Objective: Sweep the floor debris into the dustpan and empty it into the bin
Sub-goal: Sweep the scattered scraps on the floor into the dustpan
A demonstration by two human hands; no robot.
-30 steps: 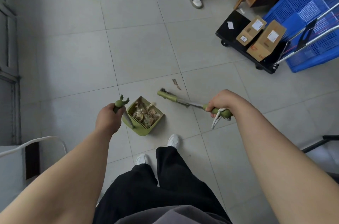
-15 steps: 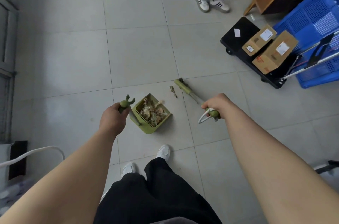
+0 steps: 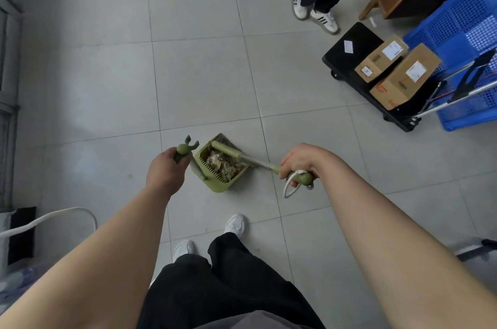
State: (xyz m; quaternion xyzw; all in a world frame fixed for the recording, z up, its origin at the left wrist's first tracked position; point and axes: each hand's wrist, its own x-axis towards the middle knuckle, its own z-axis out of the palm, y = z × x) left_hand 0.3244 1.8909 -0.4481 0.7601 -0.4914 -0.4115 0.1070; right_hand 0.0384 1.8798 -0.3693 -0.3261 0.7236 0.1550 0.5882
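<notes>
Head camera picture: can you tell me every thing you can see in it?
dustpan: one, green, middle of the picture
scraps: a pile, brown, inside the dustpan
broom: one, green, head at the dustpan's mouth
cart: one, black, upper right
boxes: two, brown, on the cart
crate: one, blue, right edge
another person's shoes: two, white, top
floor: grey tiles, all around
own shoes: two, white, bottom middle
left hand: one, grips the dustpan handle
right hand: one, grips the broom handle
</notes>
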